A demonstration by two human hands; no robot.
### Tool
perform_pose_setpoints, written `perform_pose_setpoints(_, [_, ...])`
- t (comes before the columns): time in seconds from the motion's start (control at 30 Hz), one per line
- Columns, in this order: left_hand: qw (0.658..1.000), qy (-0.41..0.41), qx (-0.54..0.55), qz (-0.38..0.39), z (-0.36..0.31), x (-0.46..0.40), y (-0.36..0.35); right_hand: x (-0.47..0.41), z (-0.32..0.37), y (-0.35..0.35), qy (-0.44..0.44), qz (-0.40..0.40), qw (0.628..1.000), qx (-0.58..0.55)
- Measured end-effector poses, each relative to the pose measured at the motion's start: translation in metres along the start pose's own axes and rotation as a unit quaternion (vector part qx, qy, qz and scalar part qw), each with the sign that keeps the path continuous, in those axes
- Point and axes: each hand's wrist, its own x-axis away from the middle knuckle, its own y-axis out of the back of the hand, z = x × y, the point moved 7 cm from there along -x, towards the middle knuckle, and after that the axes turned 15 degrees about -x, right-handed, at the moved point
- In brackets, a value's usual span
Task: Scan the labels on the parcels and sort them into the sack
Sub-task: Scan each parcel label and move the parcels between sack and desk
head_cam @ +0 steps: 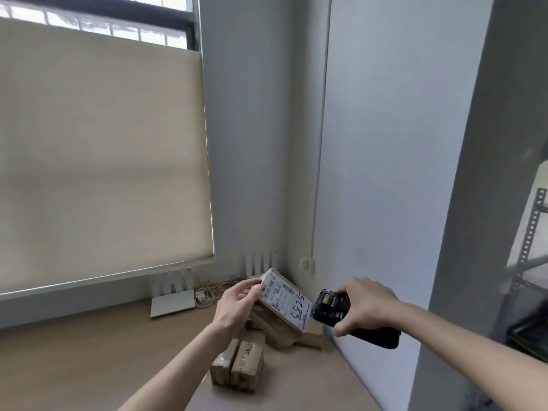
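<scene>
Holding the brown cardboard parcel with the white label [283, 304] tilted above the parcel pile [252, 351], your left hand [237, 304] pinches its upper edge; your right hand [366, 304] grips the black handheld scanner [332, 307] just beside it. It looks light and stiff, so keep gripping the edges.

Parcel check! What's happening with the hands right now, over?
Left hand holds parcel, label up. Right hand holds scanner, aimed at label. More parcels wait on table. Nothing blocking.

Bare tabletop [74, 357] lies open toward nine o'clock, while taped parcels [238, 369] (two side by side) and the corner walls [370, 173] block three o'clock.
</scene>
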Motion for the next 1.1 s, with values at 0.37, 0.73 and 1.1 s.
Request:
perform_pose_setpoints(0.37, [0.999, 0.024, -0.020, -0.034, 0.013, -0.002, 0.016, -0.010, 0.023, -0.008, 0.043, 0.016, 0.998, 0.054])
perform_pose_setpoints(0.73, [0.997, 0.042, -0.006, -0.058, 0.014, 0.010, 0.019, -0.022, 0.025, -0.016, 0.063, 0.020, 0.996, 0.065])
perform_pose_setpoints(1.1, [0.991, 0.082, 0.052, -0.093, 0.031, 0.027, 0.032, -0.032, 0.025, -0.041, 0.051, 0.066, 0.988, -0.133])
